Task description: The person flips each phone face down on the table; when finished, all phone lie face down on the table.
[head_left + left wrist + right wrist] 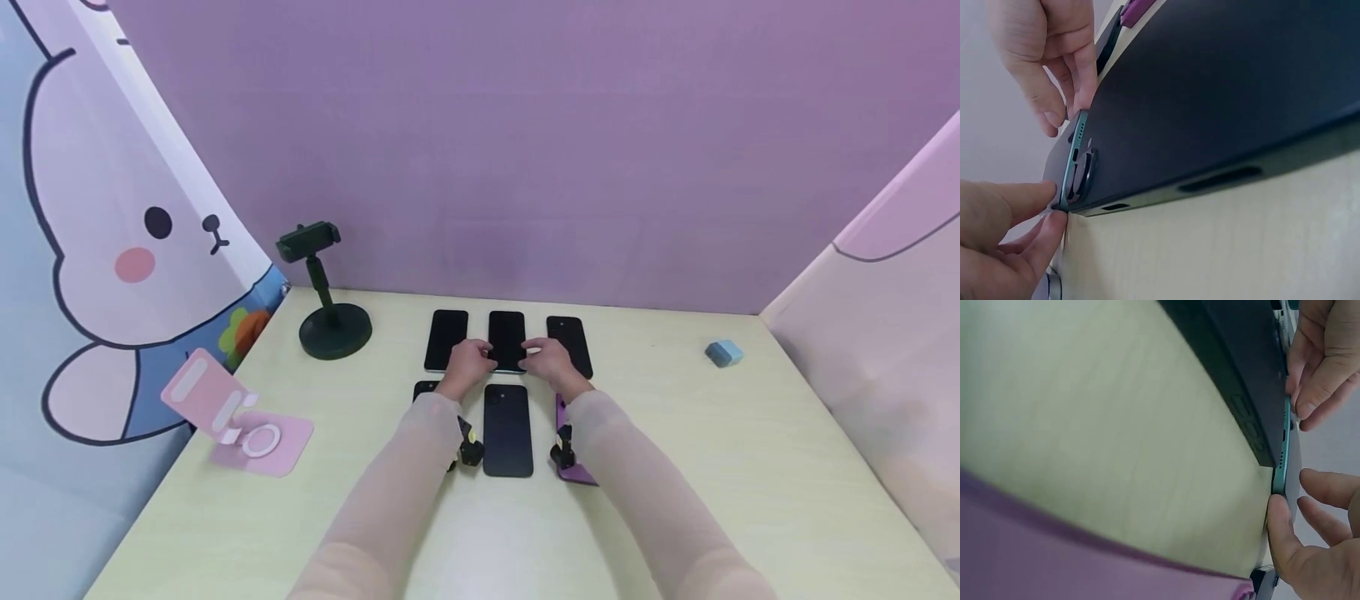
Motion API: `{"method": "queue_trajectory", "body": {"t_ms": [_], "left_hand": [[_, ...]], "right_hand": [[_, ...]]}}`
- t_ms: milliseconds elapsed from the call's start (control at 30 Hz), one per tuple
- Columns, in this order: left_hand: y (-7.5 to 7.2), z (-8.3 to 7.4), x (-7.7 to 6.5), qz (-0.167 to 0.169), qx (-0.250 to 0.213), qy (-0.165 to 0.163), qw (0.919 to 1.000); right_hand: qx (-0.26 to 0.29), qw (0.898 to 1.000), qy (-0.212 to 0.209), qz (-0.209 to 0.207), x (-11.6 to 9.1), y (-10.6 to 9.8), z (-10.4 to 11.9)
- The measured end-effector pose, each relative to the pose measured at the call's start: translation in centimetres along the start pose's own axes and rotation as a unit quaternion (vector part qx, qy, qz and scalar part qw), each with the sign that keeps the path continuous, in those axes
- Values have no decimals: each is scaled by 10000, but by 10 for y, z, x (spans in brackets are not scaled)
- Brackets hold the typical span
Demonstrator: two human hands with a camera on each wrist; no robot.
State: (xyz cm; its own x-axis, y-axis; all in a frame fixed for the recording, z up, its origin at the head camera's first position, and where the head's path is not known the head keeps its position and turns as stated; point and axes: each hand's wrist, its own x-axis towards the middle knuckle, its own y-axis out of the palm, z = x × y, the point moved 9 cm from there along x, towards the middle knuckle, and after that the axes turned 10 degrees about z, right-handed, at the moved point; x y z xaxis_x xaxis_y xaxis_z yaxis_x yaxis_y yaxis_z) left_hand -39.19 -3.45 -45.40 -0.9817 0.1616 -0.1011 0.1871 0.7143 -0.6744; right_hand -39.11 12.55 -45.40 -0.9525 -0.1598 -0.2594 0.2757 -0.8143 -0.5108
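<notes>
Six dark or purple phones lie in two rows. The black phone [507, 337] in the middle of the back row has a teal lower edge [1074, 153]. At its left side, my left hand [468, 365] pinches a near corner between thumb and finger. On the other side, my right hand [552, 364] touches the edge with its thumb; the right wrist view has its other fingers slightly off the phone. Nearer me is a dark phone [507, 433], camera side up. Sleeves partly cover a purple phone [576, 473] and a black phone [425, 387].
Flanking the middle phone are a left black phone [446, 335] and a right black phone [572, 343]. A dark green phone stand [335, 331] and a pink folding stand [296, 442] occupy the table's left. A small blue block [723, 353] sits far right; a purple wall [525, 167] closes the back.
</notes>
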Motion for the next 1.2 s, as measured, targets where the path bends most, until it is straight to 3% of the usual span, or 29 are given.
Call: {"method": "queue_trajectory", "body": {"t_ms": [200,433,733,967,1200], "left_hand": [[-2,-1,0,-81,33,45,10000],[-1,1,0,-126,-299,-31,9995],[7,0,2,-32,-340,-76,9994],[7,1,-1,-74,-245,-167,9995],[2,-1,-2,-302,-142,60,9994]], "right_hand": [[-171,9992,97,-353,2,-3,0],[-257,9990,91,-366,1,-3,2],[-376,9985,168,-359,0,-7,-2],[-39,9996,67,-255,-1,-4,-2],[741,9970,-144,-175,-1,-5,4]]}}
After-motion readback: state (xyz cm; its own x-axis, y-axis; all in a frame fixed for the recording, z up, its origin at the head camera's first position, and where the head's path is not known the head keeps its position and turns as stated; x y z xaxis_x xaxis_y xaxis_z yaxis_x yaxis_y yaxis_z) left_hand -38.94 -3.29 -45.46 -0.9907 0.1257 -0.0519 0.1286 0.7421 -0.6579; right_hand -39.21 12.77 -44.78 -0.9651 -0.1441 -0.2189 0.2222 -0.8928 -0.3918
